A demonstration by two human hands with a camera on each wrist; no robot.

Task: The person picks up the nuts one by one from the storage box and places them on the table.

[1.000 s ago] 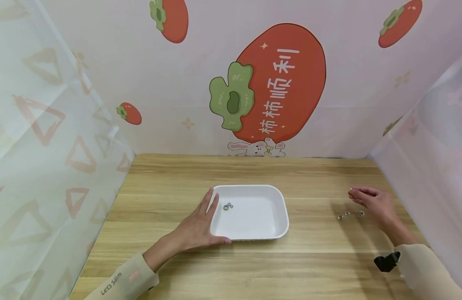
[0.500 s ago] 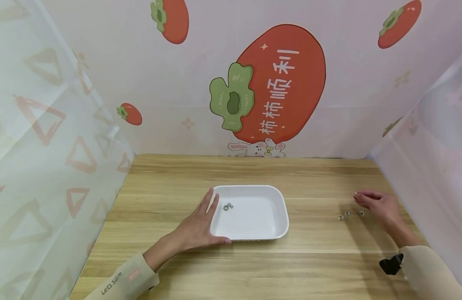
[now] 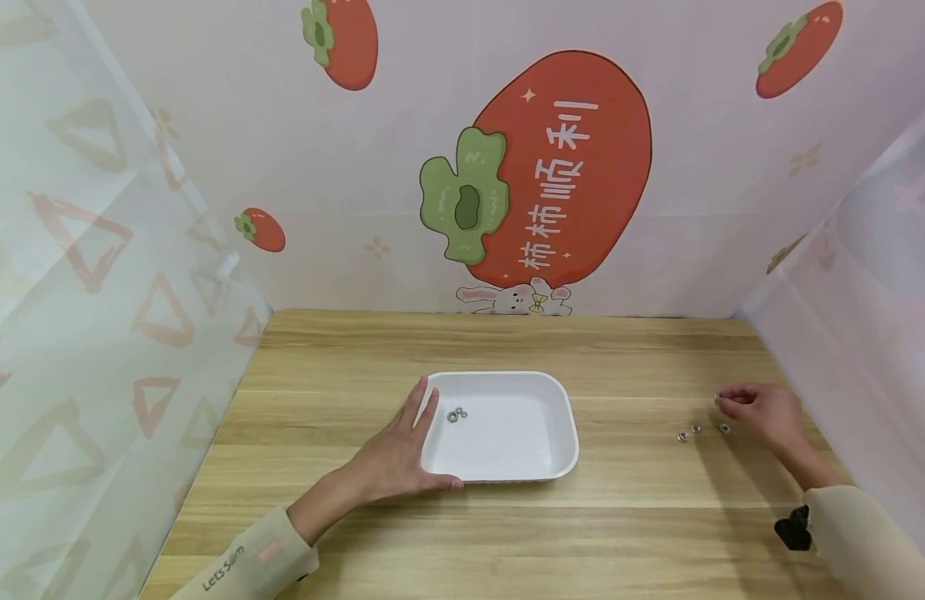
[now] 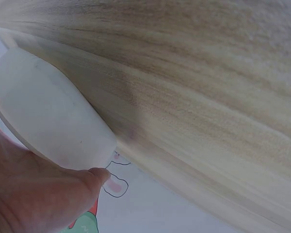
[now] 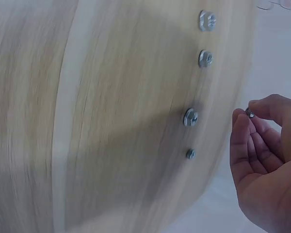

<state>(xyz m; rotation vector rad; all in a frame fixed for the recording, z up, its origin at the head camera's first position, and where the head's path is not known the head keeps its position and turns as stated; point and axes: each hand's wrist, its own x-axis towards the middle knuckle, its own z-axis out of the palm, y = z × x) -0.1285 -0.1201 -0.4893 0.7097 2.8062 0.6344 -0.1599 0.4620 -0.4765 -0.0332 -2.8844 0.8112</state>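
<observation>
Fingers of the right hand (image 3: 766, 414) pinched a small metal part (image 5: 250, 113) above the bench (image 3: 627, 542), well right of the white tray (image 3: 507, 446). The left hand (image 3: 391, 458), fingers spread, rested against the tray's left end; its sleeve (image 3: 252, 562) read "Let's" and a blurred second word. Behind the tray, wall lettering (image 3: 557, 185) read 柿柿顺利.

Small sheet-walled table booth; kind of building around it not tellable. Flat wood-grain tabletop (image 3: 522, 537) under the left hand (image 3: 391, 458) and right hand (image 3: 766, 417). Ahead of both: pale pink upright sheet (image 3: 342, 167) printed with a big red persimmon (image 3: 620, 183) and white Chinese characters. Whitish creased sheet with faint triangles (image 3: 80, 350) beyond the left hand, pale pinkish creased sheet (image 3: 875, 267) beyond the right.
</observation>
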